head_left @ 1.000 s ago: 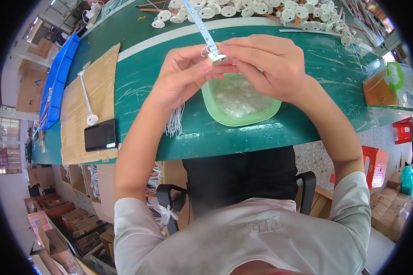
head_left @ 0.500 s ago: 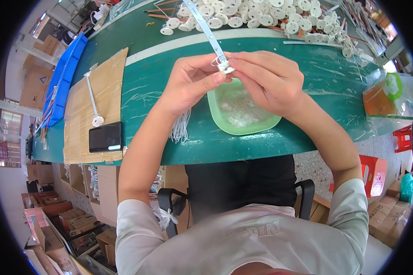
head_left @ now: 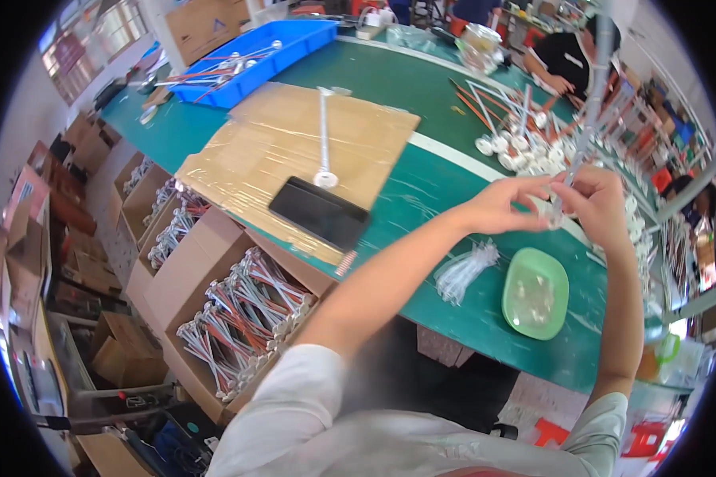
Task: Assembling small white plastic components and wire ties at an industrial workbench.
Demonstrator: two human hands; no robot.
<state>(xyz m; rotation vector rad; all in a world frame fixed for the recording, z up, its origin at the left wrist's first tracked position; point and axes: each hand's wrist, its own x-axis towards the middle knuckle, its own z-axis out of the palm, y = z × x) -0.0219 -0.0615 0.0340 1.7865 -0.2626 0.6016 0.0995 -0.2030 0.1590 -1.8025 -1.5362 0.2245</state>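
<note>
Over the right part of the green table, I hold a narrow LED strip [head_left: 587, 131] upright, its top rising out toward the upper edge. My right hand [head_left: 599, 203] pinches the strip near its lower end. The thumb and fingers of my left hand [head_left: 505, 208] close on the whitish piece at the bottom, which is blurred. Below the hands stands a light green bowl [head_left: 561, 306] with small clear pieces in it. A bundle of thin white strands [head_left: 465, 274] lies left of the bowl.
A cardboard sheet [head_left: 239, 155] carries a black phone [head_left: 320, 213] and another strip with round ends [head_left: 324, 139]. Beyond is a blue tray [head_left: 310, 36]. Strips with white discs [head_left: 525, 147] pile up behind my hands. Boxed strips [head_left: 243, 318] stand lower left; a person [head_left: 569, 63] sits across.
My view has swung left, bringing the boxed strips and the person into sight. Both hands still hold the LED strip, now to the right of the picture and above the bowl.
</note>
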